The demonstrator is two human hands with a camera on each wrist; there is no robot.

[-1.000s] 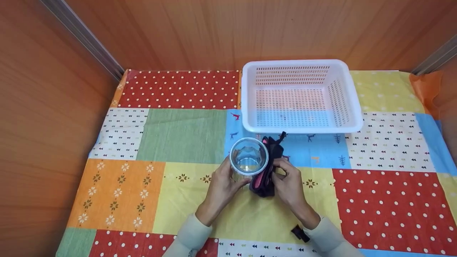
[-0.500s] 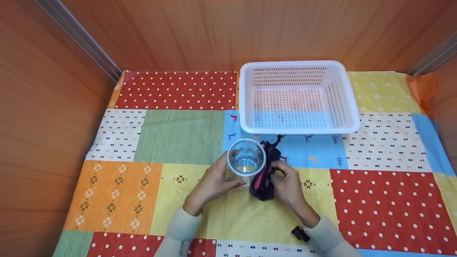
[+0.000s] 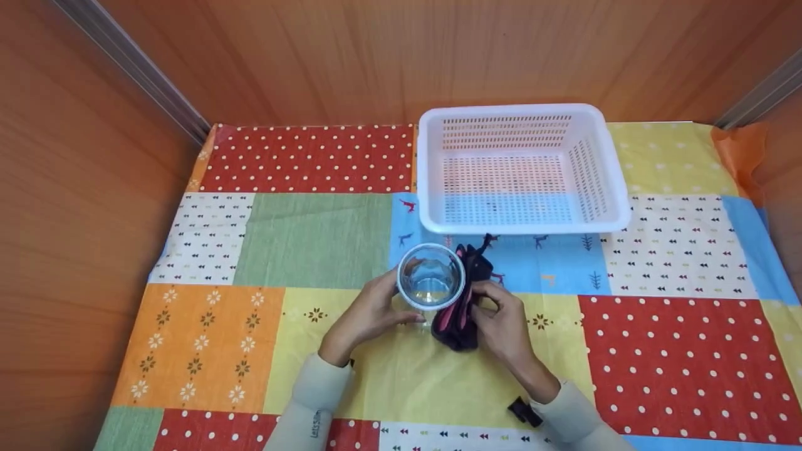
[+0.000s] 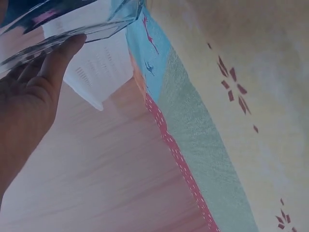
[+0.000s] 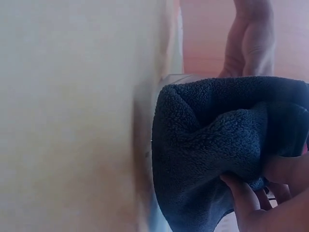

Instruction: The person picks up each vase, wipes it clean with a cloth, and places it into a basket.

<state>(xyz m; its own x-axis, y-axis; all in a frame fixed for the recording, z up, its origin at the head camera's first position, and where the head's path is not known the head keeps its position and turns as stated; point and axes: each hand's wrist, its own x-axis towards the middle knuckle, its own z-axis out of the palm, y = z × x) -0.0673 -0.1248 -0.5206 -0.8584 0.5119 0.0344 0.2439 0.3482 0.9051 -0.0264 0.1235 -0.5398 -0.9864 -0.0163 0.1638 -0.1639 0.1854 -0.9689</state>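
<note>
A clear drinking glass [image 3: 431, 285] stands mouth up near the middle of the cloth-covered table. My left hand [image 3: 368, 312] grips it from the left, its thumb low on the near side. Against the glass's right side lies a folded dark fleecy cloth [image 3: 462, 332] with pink showing in its folds. Between thumb and fingers, my right hand [image 3: 503, 322] pinches this cloth. The right wrist view shows the cloth [image 5: 203, 154] bunched against the glass, hiding most of it. In the left wrist view, only part of the glass [image 4: 96, 29] shows.
Behind the hands sits a white perforated plastic basket [image 3: 523, 228]. A patchwork tablecloth [image 3: 319, 238] covers the table. Wood-grain panels [image 3: 313, 62] stand at the back and sides. A small black piece [image 3: 525, 411] is at the right sleeve.
The cloth has been shifted slightly left along the glass, and its folds lie differently, with more pink showing. Glass and left hand have moved slightly left in the view.
</note>
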